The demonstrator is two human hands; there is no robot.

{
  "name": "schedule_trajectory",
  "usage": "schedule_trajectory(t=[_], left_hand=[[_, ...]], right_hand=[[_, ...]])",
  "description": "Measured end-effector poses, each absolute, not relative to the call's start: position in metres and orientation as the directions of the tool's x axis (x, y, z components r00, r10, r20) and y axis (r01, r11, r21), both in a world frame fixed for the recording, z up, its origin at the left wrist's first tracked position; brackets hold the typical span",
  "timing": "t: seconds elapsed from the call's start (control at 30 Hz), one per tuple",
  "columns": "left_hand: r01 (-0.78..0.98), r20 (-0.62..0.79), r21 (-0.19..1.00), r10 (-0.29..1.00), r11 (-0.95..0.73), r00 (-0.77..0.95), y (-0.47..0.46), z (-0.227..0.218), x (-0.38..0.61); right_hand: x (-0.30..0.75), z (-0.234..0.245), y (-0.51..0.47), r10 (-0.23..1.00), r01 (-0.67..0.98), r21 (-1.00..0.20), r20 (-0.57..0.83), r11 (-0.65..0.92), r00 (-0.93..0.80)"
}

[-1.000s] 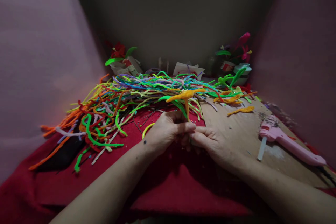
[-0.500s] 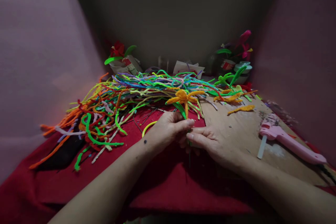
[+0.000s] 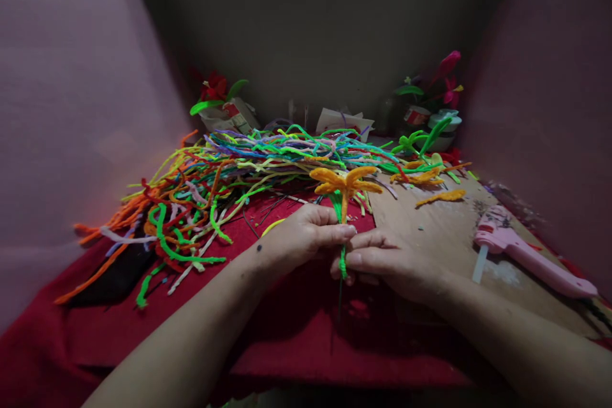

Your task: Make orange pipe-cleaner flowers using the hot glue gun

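The left hand (image 3: 310, 233) is pinching an orange flower (image 3: 346, 183) by its stem, the petals spreading at twelve o'clock above the grip. Just below, the right hand (image 3: 392, 261) is holding a green strand (image 3: 343, 263) along that stem. A pink glue gun (image 3: 530, 254) is lying at three o'clock on cardboard (image 3: 406, 220); coloured pipe cleaners (image 3: 268, 154) are sprawling toward ten.

Fuzzy orange flower (image 3: 345, 185) is held upright, petals (image 3: 363, 173) spread, its stem (image 3: 343, 266) partly wrapped in green.
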State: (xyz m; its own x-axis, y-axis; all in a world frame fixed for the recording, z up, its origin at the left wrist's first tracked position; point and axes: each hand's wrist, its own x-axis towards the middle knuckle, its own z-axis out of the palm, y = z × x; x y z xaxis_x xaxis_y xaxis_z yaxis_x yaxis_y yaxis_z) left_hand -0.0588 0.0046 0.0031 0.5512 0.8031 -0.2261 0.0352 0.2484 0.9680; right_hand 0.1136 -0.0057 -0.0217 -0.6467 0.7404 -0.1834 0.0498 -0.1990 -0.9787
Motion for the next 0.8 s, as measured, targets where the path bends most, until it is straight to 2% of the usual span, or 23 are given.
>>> schedule_trajectory(t=[0.1,0.2,0.33,0.43,0.57,0.67,0.8], left_hand=[[-0.012,-0.203,0.965,0.774,0.263,0.599,0.002,0.006,-0.059],[-0.034,-0.2,0.956,0.73,0.293,0.654,0.0,0.007,-0.058],[-0.079,-0.205,0.931,0.69,0.356,0.694,-0.002,0.004,-0.057],[-0.113,-0.194,0.918,0.679,0.38,0.708,-0.002,0.001,-0.058],[-0.128,-0.148,0.937,0.7,0.326,0.698,0.002,-0.002,-0.059],[-0.141,-0.109,0.957,0.767,0.252,0.632,0.005,-0.003,-0.058],[-0.164,-0.129,0.952,0.826,0.258,0.549,0.008,-0.004,-0.055]], right_hand=[[0.116,-0.018,-0.007,0.709,0.079,-0.979,-0.192,-0.189,-0.679],[0.118,-0.022,-0.004,0.67,0.017,-0.985,-0.129,-0.172,-0.731],[0.117,-0.029,0.001,0.59,-0.124,-0.956,-0.06,-0.267,-0.805],[0.116,-0.03,0.002,0.56,-0.132,-0.944,-0.063,-0.301,-0.826],[0.117,-0.031,0.002,0.618,-0.103,-0.968,-0.064,-0.23,-0.784],[0.118,-0.034,0.003,0.688,-0.09,-0.977,-0.069,-0.193,-0.723],[0.119,-0.035,0.004,0.763,-0.025,-0.994,-0.066,-0.108,-0.643]])
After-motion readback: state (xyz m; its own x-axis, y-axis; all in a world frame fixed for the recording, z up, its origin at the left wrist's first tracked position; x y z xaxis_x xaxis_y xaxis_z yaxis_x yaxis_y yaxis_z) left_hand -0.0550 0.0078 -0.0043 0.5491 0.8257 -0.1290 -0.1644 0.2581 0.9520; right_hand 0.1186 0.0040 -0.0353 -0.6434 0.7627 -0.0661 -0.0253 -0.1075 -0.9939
